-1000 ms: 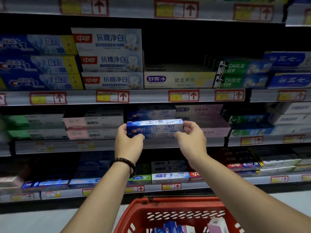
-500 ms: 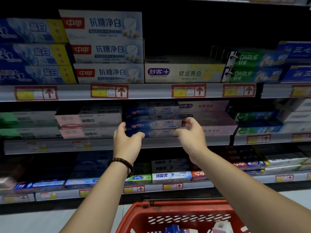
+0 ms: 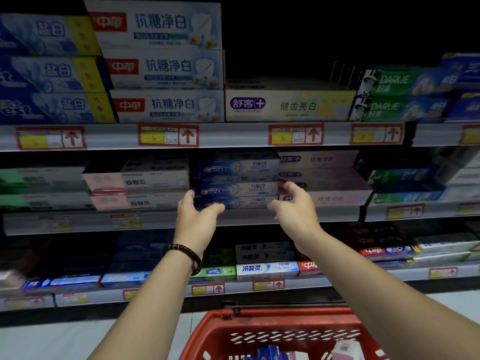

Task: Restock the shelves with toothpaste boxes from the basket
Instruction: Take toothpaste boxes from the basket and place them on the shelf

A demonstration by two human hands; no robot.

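Released now, the Crest box (image 3: 236,189) sits stacked on the shelf (image 3: 246,217), my left hand (image 3: 196,219) and right hand (image 3: 296,211) spread loose, more boxes waiting in the basket (image 3: 285,322).

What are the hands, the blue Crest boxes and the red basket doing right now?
Left hand: open, thumb at the bottom Crest box's left end.
Right hand: open, fingers loose beside the stack's right end.
Crest boxes: three stacked flat on the middle shelf.
Red basket: below the arms, a few boxes inside.
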